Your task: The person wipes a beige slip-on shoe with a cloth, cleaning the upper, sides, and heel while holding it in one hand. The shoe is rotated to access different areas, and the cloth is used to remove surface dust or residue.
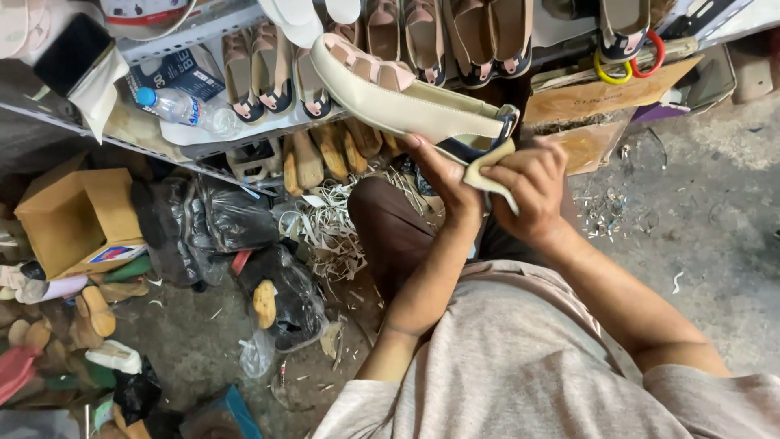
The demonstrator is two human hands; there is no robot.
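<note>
Grey concrete floor [715,203], strewn with pale scraps, runs under a metal shelf [162,45] that crosses the top of the view. Everything else is placed from the cream wedge sandal [398,97] held in the middle.

Much is hard to read. The sandal's heel end is partly covered by the hands, and its dark insole shows only as a sliver at the back. The left hand [443,183] comes up from below the sandal, its grip closed on the sole near the heel, with most of the fingers hidden behind the shoe. The right hand [528,191], just right of the heel, pinches a small cream rag [487,175] that is pressed against the heel edge; how much of the rag is folded inside the grip cannot be told. The person's brown-clad knee [390,228] lies just below the sandal, and a grey shirt fills the bottom of the view.

Behind the sandal, a row of finished sandals [422,36] lines the shelf, cut off by the top edge. Left of it lies a plastic water bottle [183,107]. Below and left sit black plastic bags [211,223], whose contents are unclear, and farther left an open cardboard box [73,215]. Between the bags and the knee is a tangle of pale trimmings [329,228].
</note>
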